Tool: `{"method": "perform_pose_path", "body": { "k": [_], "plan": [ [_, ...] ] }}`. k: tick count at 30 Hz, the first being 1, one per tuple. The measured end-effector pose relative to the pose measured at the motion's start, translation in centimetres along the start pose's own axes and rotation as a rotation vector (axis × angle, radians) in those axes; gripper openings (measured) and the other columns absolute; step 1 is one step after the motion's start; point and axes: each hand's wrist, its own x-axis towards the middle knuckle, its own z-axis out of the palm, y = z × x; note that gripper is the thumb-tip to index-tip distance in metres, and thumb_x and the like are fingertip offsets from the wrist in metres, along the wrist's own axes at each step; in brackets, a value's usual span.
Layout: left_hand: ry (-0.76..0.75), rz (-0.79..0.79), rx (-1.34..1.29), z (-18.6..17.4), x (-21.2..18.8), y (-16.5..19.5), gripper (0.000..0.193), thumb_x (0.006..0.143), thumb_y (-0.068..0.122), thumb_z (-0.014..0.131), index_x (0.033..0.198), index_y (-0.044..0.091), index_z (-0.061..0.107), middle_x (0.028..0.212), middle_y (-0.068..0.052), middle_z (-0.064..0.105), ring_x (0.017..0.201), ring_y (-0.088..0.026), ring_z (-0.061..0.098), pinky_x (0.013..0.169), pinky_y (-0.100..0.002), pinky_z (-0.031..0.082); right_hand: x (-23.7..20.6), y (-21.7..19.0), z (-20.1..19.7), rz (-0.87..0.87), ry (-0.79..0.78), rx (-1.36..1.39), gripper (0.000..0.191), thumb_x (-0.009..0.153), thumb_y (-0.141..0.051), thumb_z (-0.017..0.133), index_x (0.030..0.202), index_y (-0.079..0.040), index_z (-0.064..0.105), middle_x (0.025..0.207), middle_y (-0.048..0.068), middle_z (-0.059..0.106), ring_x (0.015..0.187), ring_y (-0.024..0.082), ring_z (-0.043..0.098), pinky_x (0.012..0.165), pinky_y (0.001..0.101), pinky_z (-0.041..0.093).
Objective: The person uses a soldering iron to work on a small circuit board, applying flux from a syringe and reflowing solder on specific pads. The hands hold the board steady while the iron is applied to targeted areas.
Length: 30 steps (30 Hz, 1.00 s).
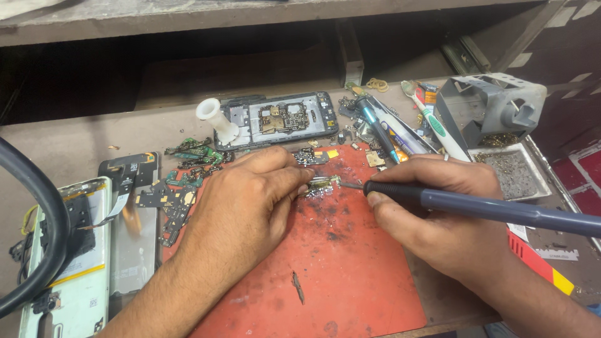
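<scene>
Brown workbench (75, 141), red mat (350, 275), opened phone (275, 119), metal tray (510, 172)

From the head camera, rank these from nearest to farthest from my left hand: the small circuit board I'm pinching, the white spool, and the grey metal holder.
1. Small circuit board: at the left hand's fingertips, on the red mat.
2. White spool: behind the hand, beside the opened phone.
3. Grey metal holder: far right rear, beyond the right hand.

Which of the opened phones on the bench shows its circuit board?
The dark-framed phone at the back, beside the white plastic funnel, shows its board with metal shields. The two phones at the left edge show pale inner panels and a battery instead.
</scene>
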Motion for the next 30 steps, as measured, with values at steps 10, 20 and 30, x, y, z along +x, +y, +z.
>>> {"method": "perform_pose_path", "body": {
  "k": [10,20,30],
  "plan": [
    [-0.006,-0.011,-0.005,-0.02,-0.06,0.01,0.015,0.083,0.008,0.072,0.097,0.007,0.078,0.089,-0.005,0.070,0.087,-0.028,0.071,0.072,-0.041,0.057,-0.05,0.13,-0.01,-0.010,-0.004,0.003,0.017,0.077,-0.009,0.079,0.091,-0.002,0.078,0.075,0.004,0.077,0.063,0.007,0.070,0.057,0.0228,0.053],
    [-0.005,-0.004,-0.009,-0.02,0.00,-0.05,0.015,0.083,0.007,0.071,0.097,0.006,0.078,0.089,-0.006,0.071,0.087,-0.028,0.071,0.072,-0.041,0.057,-0.03,0.14,-0.08,-0.003,-0.007,-0.014,0.017,0.076,-0.010,0.079,0.091,-0.002,0.078,0.075,0.004,0.077,0.063,0.007,0.071,0.057,0.0230,0.054],
    [0.006,0.001,-0.025,-0.07,0.04,-0.02,0.014,0.083,0.007,0.071,0.095,0.005,0.077,0.088,-0.006,0.070,0.086,-0.028,0.071,0.073,-0.041,0.057,-0.02,0.05,-0.05,0.027,-0.004,-0.029,0.015,0.075,-0.010,0.080,0.087,-0.001,0.078,0.070,0.004,0.076,0.058,0.007,0.068,0.052,0.0237,0.050]
  ]
}}
